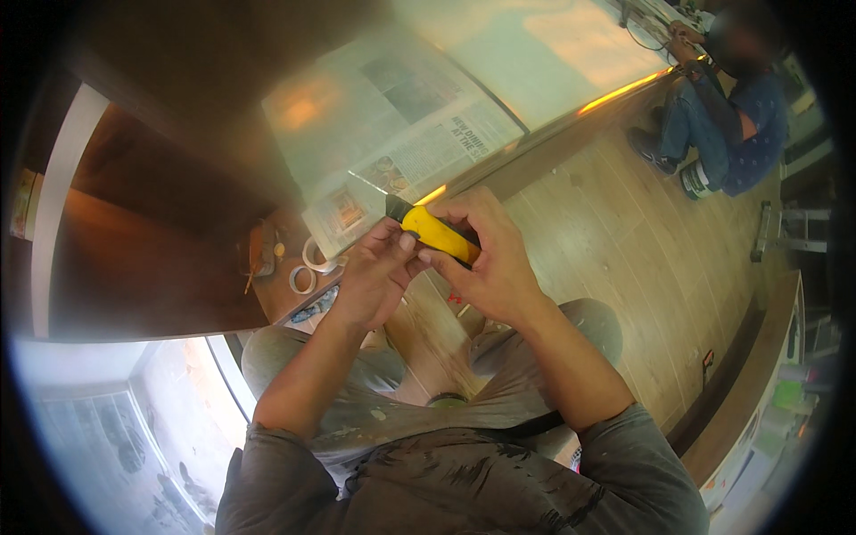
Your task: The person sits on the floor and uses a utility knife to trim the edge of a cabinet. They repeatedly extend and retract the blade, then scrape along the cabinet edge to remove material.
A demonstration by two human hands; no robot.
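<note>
A yellow-and-black utility knife is held in front of me, its dark front end pointing up and to the left. My right hand grips its body, thumb below and fingers over the top. The fingertips of my left hand are pinched against its underside near the front. A thin pale edge shows beyond the dark tip, too faint to make out fully. Just past the knife, newspaper sheets lie spread over a flat surface.
Rolls of masking tape and a brown pouch sit on a wooden board at left. A person sits working at upper right beside a paint tin. A metal ladder stands at right, near a wooden ledge.
</note>
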